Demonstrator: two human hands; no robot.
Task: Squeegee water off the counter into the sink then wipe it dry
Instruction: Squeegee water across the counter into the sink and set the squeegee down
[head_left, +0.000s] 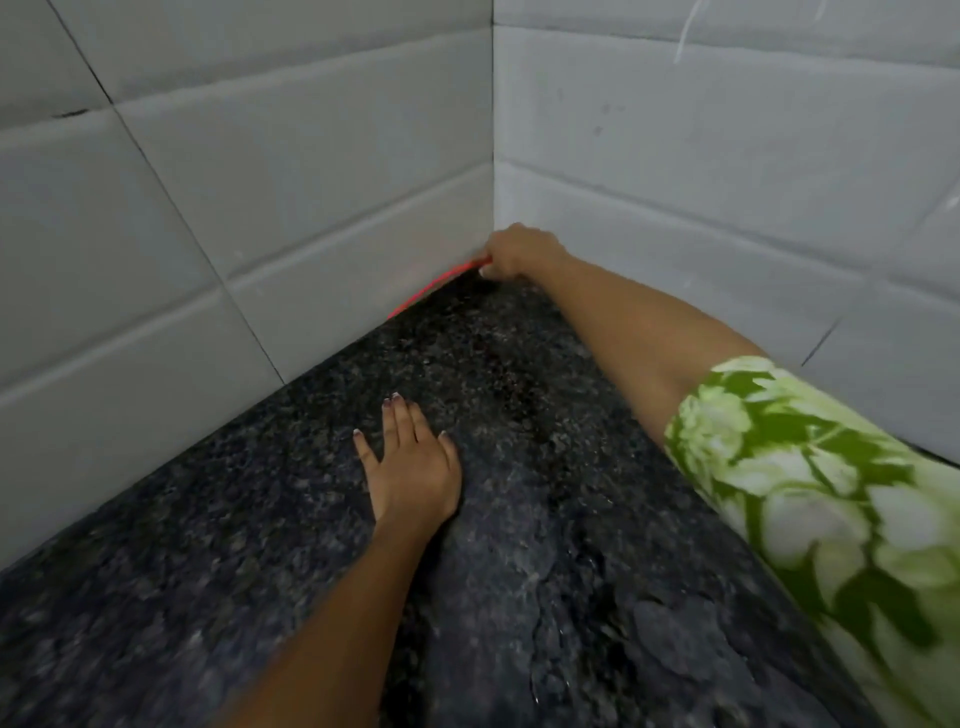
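A dark speckled granite counter runs into a tiled corner, with wet streaks and water patches on its right part. My right hand reaches into the far corner and is shut on a red squeegee. The squeegee's thin blade lies along the foot of the left wall, touching the counter. My left hand rests flat on the counter in the middle, fingers spread, holding nothing. No sink or cloth is in view.
White tiled walls close the counter on the left and at the back right, meeting in a corner. My right arm in a green floral sleeve crosses over the right side of the counter.
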